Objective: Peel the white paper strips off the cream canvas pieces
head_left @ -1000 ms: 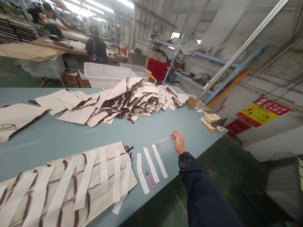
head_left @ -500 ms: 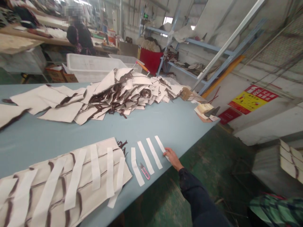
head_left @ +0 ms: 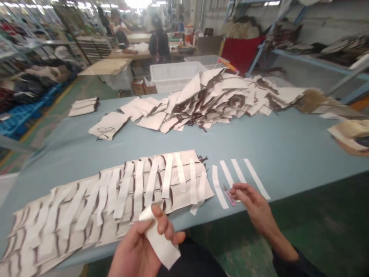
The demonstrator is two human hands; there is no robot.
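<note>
My left hand is low in the centre, its thumb and fingers pinching a white strip. To the right, my right hand hovers at the table's front edge by pink-handled snips; its fingertips are together, and whatever they hold is too small to make out. Loose white strips lie side by side on the blue-green table around that hand. On the left, overlapping cream fabric pieces with dark brown edges carry several more white strips.
A heap of cream and brown pieces covers the table's far side. Behind it stand white plastic bins. A small folded stack lies far left, a cardboard item far right. A person is in the background.
The view has swung left. My left hand has come into view with a white strip. My right hand has left the rightmost strip and moved left, beside the snips.
</note>
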